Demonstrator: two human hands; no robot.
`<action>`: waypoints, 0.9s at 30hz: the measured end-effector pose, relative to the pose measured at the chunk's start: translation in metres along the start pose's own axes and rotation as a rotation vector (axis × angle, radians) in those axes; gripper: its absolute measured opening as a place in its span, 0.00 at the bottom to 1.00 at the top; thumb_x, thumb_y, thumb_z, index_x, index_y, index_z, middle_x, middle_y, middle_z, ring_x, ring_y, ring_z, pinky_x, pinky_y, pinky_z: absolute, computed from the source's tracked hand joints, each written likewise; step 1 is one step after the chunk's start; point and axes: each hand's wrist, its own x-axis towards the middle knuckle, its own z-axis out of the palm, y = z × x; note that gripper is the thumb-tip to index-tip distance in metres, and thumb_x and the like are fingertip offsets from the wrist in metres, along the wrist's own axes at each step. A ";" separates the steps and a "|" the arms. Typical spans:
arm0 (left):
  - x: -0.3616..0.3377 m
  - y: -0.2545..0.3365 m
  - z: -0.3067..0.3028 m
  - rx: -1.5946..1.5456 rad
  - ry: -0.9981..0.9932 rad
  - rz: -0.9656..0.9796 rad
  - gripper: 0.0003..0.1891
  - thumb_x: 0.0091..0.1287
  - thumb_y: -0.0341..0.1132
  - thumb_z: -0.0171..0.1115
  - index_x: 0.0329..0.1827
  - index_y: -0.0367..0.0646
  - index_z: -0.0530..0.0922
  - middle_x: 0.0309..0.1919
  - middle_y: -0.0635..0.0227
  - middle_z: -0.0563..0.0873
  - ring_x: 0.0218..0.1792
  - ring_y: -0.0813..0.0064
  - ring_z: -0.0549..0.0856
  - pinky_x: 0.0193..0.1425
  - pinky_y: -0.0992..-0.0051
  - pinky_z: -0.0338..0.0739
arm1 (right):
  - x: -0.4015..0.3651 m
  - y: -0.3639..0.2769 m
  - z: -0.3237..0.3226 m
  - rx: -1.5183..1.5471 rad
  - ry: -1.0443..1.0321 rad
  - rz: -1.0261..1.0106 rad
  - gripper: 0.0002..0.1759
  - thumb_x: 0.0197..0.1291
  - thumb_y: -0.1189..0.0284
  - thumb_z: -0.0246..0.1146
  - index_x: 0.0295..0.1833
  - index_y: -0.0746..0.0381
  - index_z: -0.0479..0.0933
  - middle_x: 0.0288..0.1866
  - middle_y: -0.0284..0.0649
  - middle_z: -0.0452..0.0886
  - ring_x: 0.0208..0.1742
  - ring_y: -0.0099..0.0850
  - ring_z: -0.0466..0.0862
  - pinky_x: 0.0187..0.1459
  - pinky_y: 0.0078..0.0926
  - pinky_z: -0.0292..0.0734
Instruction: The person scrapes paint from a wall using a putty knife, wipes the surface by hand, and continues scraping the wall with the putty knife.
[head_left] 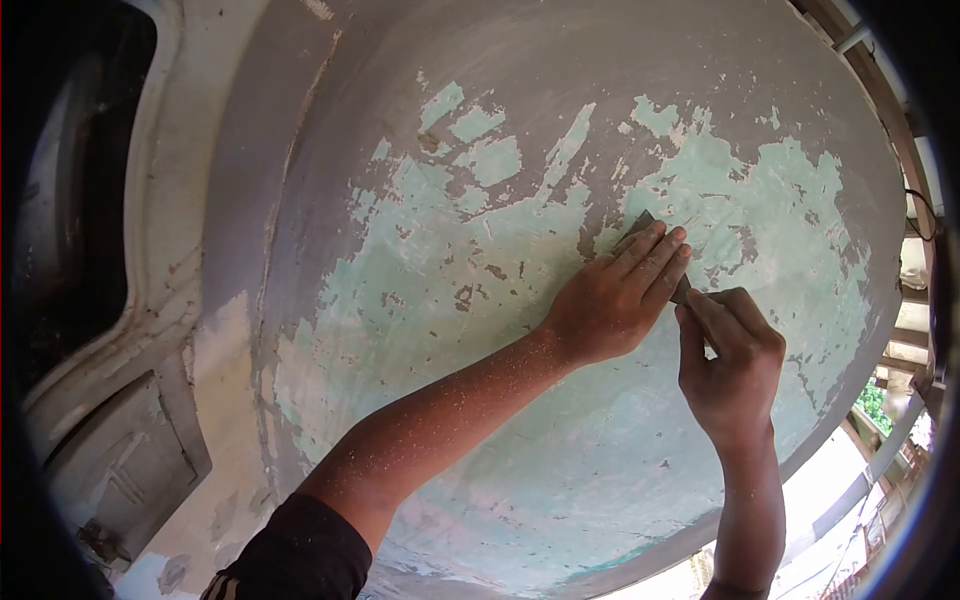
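Observation:
A large curved panel [470, 300] fills the view, its surface a patchwork of pale green paint and grey scraped areas. My left hand [615, 295] lies flat on the panel, fingers pressing a small dark scraper [640, 224] against the paint. My right hand [730, 365] sits just right of and below it, fingers closed around the scraper's handle end. Most of the tool is hidden under my hands. Both forearms are speckled with paint dust.
A white, chipped body section with a dark window opening [80, 200] and a grey hatch [125, 460] lies at the left. Wooden beams and roof framing [905, 330] show past the panel's right edge, with bright ground [840, 500] and foliage beyond.

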 end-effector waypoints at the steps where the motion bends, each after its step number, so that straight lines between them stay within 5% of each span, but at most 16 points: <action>1: 0.002 0.001 0.000 0.012 -0.006 -0.044 0.24 0.74 0.32 0.62 0.70 0.27 0.79 0.71 0.43 0.82 0.76 0.44 0.80 0.80 0.52 0.76 | 0.003 0.002 0.005 -0.005 -0.002 0.003 0.09 0.63 0.83 0.74 0.48 0.65 0.89 0.36 0.40 0.86 0.29 0.39 0.88 0.31 0.36 0.83; 15: 0.020 -0.007 0.001 -0.112 -0.035 -0.162 0.34 0.73 0.36 0.62 0.78 0.25 0.69 0.81 0.39 0.69 0.86 0.41 0.63 0.90 0.44 0.55 | 0.031 0.002 0.021 -0.049 0.071 0.067 0.08 0.63 0.80 0.73 0.48 0.64 0.90 0.34 0.41 0.84 0.26 0.39 0.87 0.29 0.36 0.81; 27: 0.013 -0.003 -0.002 -0.003 -0.061 -0.203 0.39 0.76 0.41 0.60 0.84 0.26 0.61 0.84 0.35 0.62 0.85 0.36 0.63 0.89 0.39 0.55 | 0.068 0.010 0.002 -0.047 -0.066 -0.089 0.05 0.61 0.81 0.74 0.42 0.67 0.88 0.31 0.42 0.80 0.25 0.41 0.82 0.31 0.40 0.78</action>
